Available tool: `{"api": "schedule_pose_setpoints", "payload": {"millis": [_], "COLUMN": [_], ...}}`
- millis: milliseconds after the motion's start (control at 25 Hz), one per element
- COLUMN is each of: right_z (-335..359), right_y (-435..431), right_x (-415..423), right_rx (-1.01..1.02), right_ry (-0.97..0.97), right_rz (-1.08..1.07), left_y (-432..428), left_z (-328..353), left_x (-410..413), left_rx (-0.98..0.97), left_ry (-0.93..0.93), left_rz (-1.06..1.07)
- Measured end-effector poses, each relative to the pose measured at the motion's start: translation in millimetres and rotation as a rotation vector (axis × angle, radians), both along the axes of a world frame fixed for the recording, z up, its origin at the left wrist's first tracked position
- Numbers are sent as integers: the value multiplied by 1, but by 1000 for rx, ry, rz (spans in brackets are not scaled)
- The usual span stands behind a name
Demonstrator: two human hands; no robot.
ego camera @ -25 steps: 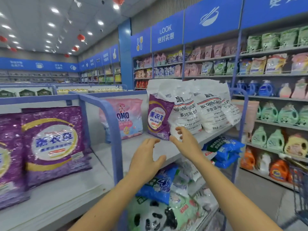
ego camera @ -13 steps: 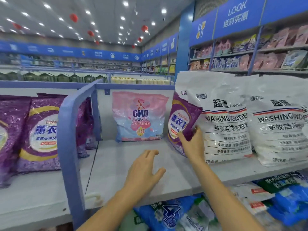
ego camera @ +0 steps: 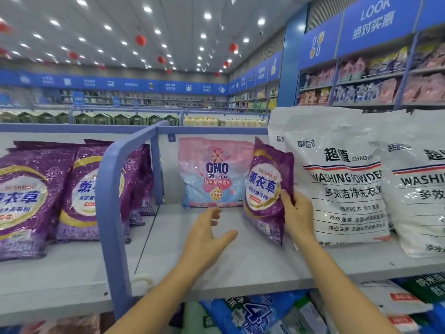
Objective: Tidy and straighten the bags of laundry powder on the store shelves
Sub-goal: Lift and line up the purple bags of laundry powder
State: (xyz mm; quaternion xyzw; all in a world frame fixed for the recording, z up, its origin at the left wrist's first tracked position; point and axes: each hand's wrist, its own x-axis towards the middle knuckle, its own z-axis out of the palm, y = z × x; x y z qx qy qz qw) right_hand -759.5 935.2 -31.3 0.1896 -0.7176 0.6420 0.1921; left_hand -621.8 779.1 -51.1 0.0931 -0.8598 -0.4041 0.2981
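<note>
Right hand point(ego camera: 297, 213): fingers point(ego camera: 286, 197) curled round the right edge of the purple bag point(ego camera: 266, 186), thumb on its front. The bag stands upright, slightly tilted, just in front of the left edge of the nearest white bag point(ego camera: 342, 179); cannot tell whether its base touches the shelf point(ego camera: 240, 268).

Left hand point(ego camera: 207, 235): over bare shelf, fingers loosely spread, holding nothing, just left of the purple bag.

OMO bag point(ego camera: 214, 172): upright against the back panel, behind the left hand.

Second white bag point(ego camera: 419, 189): right of the first, touching it.

Blue divider point(ego camera: 112, 201): left; beyond it a purple row point(ego camera: 31, 196), leaning back.
</note>
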Motion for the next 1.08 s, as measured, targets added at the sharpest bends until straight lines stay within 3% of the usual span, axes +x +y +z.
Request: {"api": "schedule_pose_setpoints", "payload": {"millis": [200,360,680,880,960,1080], "right_z": [3,-3,56,63,78,111], "right_y": [16,19,20,15,16,1], "right_x": [31,42,32,30,32,42], "right_rx": [-224,-242,-194,-231,-110,346], "right_ry": [-295,-366,-135,-212,-34,584], "right_rz": [427,549,298,284,168,-131], "left_y": [-6,-6,3,3,2,4], "left_z": [-1,-7,-7,-10,-11,-11], "left_x": [3,11,8,7,7,6], "left_rx": [379,599,477,456,464,466], "left_ry": [-45,-119,-14,38,44,63], "left_rz": [-165,-359,-535,-481,-464,-445]}}
